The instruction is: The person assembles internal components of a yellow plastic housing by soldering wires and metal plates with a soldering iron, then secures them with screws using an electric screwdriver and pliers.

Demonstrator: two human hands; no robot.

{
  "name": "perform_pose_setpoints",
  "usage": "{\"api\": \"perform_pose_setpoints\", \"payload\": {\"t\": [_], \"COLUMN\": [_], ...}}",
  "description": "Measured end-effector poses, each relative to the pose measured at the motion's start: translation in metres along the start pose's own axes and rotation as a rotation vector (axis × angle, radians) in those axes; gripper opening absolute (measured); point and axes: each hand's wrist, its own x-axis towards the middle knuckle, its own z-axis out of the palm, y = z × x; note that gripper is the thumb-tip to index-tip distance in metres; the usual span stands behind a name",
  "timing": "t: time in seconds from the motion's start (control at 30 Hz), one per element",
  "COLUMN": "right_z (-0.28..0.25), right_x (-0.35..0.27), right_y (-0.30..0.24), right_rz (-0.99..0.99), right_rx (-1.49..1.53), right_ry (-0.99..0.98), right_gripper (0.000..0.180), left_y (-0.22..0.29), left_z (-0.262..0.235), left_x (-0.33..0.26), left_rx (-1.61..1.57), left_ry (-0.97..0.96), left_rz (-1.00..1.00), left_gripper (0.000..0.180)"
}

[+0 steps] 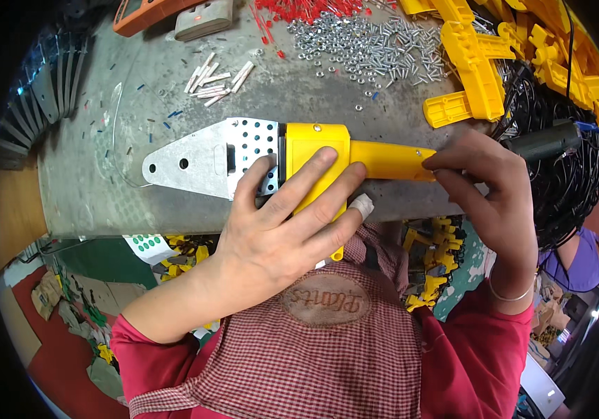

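A yellow-handled plastic pipe welder lies across the bench edge in front of me. Its tapered metal plate points left, with a perforated metal collar between plate and yellow housing. My left hand spreads over the housing and collar, gripping the tool; its thumb is hidden and one fingertip wears a white wrap. At the handle's right end, my right hand pinches with thumb and forefinger close to a screw. Whatever sits between those fingertips is too small to make out.
Loose screws and nuts spread at the back, beside red indicator parts. White-and-red sticks lie left. Yellow handle shells and black cables crowd the right. Stacked metal plates stand far left. Another person's purple sleeve shows right.
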Motion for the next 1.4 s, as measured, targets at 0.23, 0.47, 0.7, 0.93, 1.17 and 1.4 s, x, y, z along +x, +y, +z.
{"api": "perform_pose_setpoints", "payload": {"t": [0.23, 0.47, 0.7, 0.93, 1.17, 1.4], "right_z": [0.005, 0.024, 0.016, 0.035, 0.041, 0.044], "right_x": [-0.011, -0.011, -0.019, -0.023, -0.014, -0.015], "right_y": [0.002, 0.003, -0.005, -0.013, -0.019, -0.021], "right_rz": [0.338, 0.125, 0.132, 0.107, 0.103, 0.097], "right_rx": [0.212, -0.065, -0.165, -0.088, -0.213, -0.209], "right_ry": [0.140, 0.257, 0.154, 0.185, 0.163, 0.195], "right_gripper": [0.012, 0.024, 0.030, 0.021, 0.020, 0.020], "left_y": [0.000, 0.000, 0.000, 0.001, 0.001, 0.000], "left_z": [-0.001, 0.000, 0.000, 0.000, -0.001, -0.001], "left_x": [0.000, -0.002, -0.001, 0.000, 0.000, -0.001], "left_rx": [-0.021, -0.054, -0.023, -0.027, -0.028, -0.038], "left_ry": [0.000, -0.019, 0.000, 0.003, 0.008, -0.004], "left_rz": [-0.005, -0.011, -0.004, -0.016, -0.010, -0.012], "left_gripper": [0.042, 0.048, 0.046, 0.042, 0.042, 0.042]}}
